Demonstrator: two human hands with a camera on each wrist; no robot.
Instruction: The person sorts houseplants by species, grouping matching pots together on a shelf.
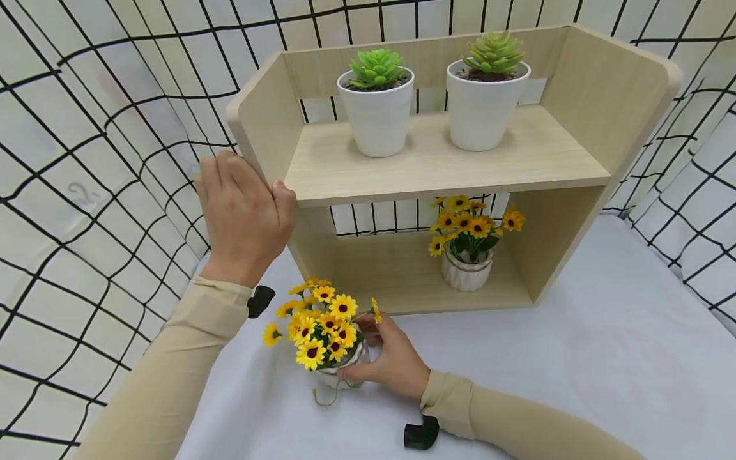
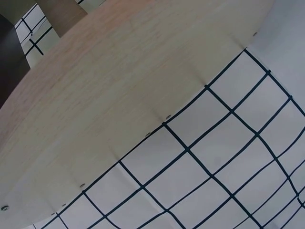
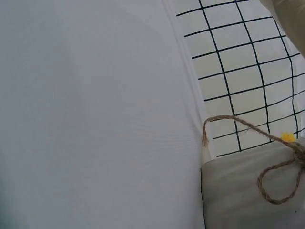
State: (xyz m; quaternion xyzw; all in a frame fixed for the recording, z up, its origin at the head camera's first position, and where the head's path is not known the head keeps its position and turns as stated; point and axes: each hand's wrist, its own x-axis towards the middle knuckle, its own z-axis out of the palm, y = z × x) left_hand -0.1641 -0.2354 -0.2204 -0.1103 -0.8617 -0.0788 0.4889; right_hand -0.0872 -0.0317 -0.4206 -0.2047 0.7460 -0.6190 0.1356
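1. My right hand (image 1: 395,360) curls round the ribbed white pot of yellow flowers (image 1: 323,329), which stands on the table in front of the shelf; rough twine (image 3: 271,169) is tied round it.
2. My left hand (image 1: 244,214) grips the pale wooden shelf unit (image 1: 437,163) by its rounded left side panel.
3. A smooth white cloth (image 1: 604,358) covers the table; black-gridded fabric (image 1: 86,160) hangs behind.
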